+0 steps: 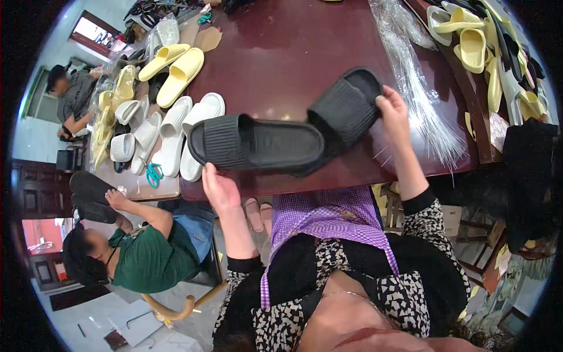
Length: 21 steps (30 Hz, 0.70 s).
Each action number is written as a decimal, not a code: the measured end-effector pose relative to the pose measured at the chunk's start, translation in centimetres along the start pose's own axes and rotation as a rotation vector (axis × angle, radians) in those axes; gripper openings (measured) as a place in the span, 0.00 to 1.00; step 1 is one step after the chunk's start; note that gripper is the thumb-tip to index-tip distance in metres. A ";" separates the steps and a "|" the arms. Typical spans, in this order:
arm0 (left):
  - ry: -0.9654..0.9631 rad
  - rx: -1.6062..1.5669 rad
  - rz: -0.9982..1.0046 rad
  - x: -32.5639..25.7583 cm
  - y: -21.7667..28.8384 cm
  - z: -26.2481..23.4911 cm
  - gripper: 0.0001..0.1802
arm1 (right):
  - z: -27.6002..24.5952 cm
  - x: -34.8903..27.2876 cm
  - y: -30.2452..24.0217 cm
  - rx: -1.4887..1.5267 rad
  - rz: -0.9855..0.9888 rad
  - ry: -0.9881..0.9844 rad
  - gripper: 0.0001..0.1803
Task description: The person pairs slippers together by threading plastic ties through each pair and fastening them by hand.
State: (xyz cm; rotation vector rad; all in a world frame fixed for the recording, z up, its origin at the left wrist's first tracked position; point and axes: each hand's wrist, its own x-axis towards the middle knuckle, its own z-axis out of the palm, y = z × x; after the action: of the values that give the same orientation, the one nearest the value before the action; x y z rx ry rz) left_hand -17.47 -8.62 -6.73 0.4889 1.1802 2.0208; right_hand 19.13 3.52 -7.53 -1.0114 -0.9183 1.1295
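A: With the view as a clock face, what's the surface like?

B: The counter [264, 70] is glossy dark red, stretching up to twelve. White slippers [175, 138] stand toward ten, with yellow slippers [180, 76] between ten and eleven. Teal scissors [153, 175] lie by the edge at nine.

A: And the other side?

B: Thin clear strips [410, 88] spill along the counter at two. Beyond them, farther out, sits a heap of slippers [471, 50], mostly yellow.

A: Where are the pieces being handled?

B: Over the counter near the middle. One ribbed black slipper [281, 144] is toward eleven; its end overlaps a second black slipper [346, 111] toward one. I can't tell whether either rests on the surface.

A: The hands?

B: The left hand [221, 190], between eight and nine, grips the first one's strap end. The right hand [394, 111], at two, pinches the second by its outer edge.

A: And the room?

B: A person in green [155, 255] sits at eight, holding dark footwear [91, 196]. Another person [75, 97] is at ten, in grey. A dark wooden door [44, 190] stands at nine, and pink slippers [254, 215] are on the floor at seven.
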 end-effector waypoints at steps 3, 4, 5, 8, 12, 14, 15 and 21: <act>-0.126 -0.063 -0.162 1.7 0.2 -0.1 0.13 | -1.1 2.4 -1.8 -0.108 0.036 -0.089 0.22; -0.124 -0.052 -0.164 2.2 -0.3 0.2 0.13 | -1.0 3.0 -2.3 -0.157 0.053 -0.134 0.22; -0.178 0.011 -0.201 3.0 -1.5 0.7 0.13 | -0.3 3.5 -2.9 -0.155 0.058 -0.126 0.22; -0.323 0.119 -0.251 5.1 -5.8 4.6 0.13 | 2.9 5.8 -2.5 -0.264 0.052 -0.324 0.23; -0.435 0.405 -0.024 7.4 -9.4 10.5 0.16 | 4.5 9.7 1.7 -0.578 -0.267 -0.220 0.22; -0.456 0.517 0.096 8.3 -10.3 12.0 0.17 | 4.0 9.2 1.8 -0.683 -0.566 -0.048 0.19; -0.407 0.494 0.077 8.3 -10.6 12.5 0.18 | 2.5 8.6 1.6 -0.700 -0.563 -0.021 0.19; -0.439 0.719 0.265 4.7 -10.2 12.8 0.19 | -6.1 2.2 -0.7 -0.767 -0.499 -0.139 0.11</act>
State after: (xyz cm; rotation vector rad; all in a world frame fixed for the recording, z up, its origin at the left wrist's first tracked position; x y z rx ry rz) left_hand -8.30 5.55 -9.22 1.4221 1.5875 1.5093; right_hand 25.48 4.58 -8.47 -1.2109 -1.6745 0.4140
